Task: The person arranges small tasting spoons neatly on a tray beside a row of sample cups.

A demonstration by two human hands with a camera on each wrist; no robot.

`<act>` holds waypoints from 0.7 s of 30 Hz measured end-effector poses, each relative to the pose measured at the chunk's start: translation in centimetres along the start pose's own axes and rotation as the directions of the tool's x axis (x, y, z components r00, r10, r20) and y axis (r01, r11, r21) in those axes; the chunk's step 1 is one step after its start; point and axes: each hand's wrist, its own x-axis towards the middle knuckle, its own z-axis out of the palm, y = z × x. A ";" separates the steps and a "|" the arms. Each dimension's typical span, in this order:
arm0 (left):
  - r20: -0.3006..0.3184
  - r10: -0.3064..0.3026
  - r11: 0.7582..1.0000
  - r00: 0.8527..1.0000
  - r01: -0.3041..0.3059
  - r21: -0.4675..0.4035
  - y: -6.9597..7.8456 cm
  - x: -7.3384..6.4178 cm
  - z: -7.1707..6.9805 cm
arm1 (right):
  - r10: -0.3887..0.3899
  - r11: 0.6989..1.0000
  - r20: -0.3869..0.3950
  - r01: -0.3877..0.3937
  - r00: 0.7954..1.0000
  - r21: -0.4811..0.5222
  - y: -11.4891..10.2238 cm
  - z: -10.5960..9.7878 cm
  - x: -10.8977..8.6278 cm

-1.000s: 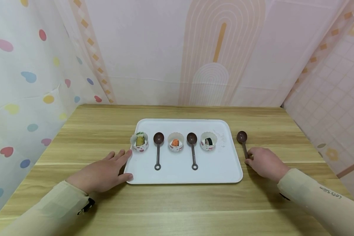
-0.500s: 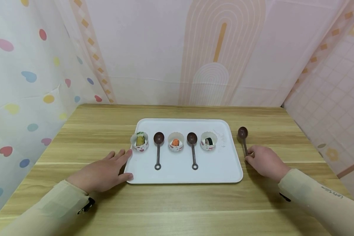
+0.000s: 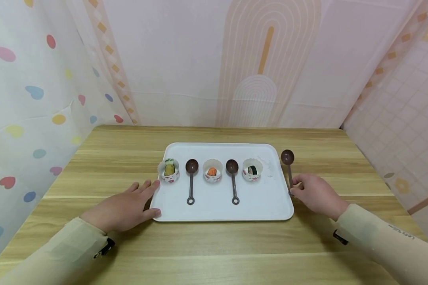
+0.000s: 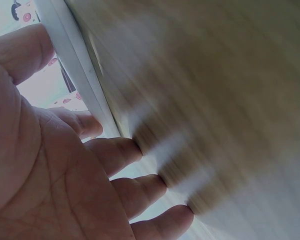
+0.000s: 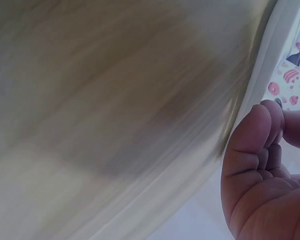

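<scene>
My right hand (image 3: 317, 194) pinches the handle of a brown measuring spoon (image 3: 287, 157) between thumb and fingers, at the right edge of the white tray (image 3: 214, 211). The spoon's bowl points away from me, overlapping the table just past the rim. In the right wrist view only the tip of the handle shows between my curled fingers (image 5: 252, 130). My left hand (image 3: 123, 209) rests at the tray's left edge with its fingers spread, thumb and forefinger on the rim. The left wrist view shows its other fingers (image 4: 140, 195) reaching down to the table.
On the tray stand three paper cups with small toy sushi pieces: a left cup (image 3: 169, 171), a middle cup (image 3: 213, 171) and a right cup (image 3: 252, 170). Between them lie two more brown spoons, a left spoon (image 3: 191, 182) and a right spoon (image 3: 233, 182). Curtains (image 3: 185, 79) hang behind the wooden table.
The right hand has raised the spoon off the table beside the tray and shifted it left toward the tray's right rim. The left hand and the things on the tray have stayed put.
</scene>
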 end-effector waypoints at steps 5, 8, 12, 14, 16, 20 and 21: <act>-0.001 0.003 1.000 1.000 -0.003 0.004 0.0 0.0 0.0 | 0.021 0.998 0.017 -0.022 1.000 0.052 -0.4 0.4 0.0; 0.002 0.001 1.000 1.000 -0.001 0.005 0.0 0.0 0.0 | 0.035 0.996 0.026 -0.036 0.999 0.077 -0.7 0.5 0.0; 0.004 0.000 1.000 1.000 0.000 0.011 0.0 0.0 -0.1 | 0.042 0.993 0.035 -0.045 0.999 0.111 -1.1 0.8 0.0; 0.001 0.001 1.000 1.000 -0.001 0.011 -0.1 0.0 -0.1 | 0.044 0.991 0.040 -0.049 0.998 0.124 -1.2 1.0 0.1; -0.001 0.004 1.000 1.000 -0.004 0.007 -0.1 0.0 -0.1 | 0.037 0.990 0.044 -0.043 0.998 0.135 -1.3 1.1 0.1; 0.000 0.004 1.000 1.000 -0.004 0.000 0.0 0.0 -0.1 | 0.022 0.989 0.046 -0.029 0.999 0.148 -1.5 1.3 0.1; 0.001 0.003 1.000 1.000 -0.003 0.001 0.0 0.0 -0.1 | 0.020 0.988 0.046 -0.027 0.999 0.155 -1.6 1.4 0.1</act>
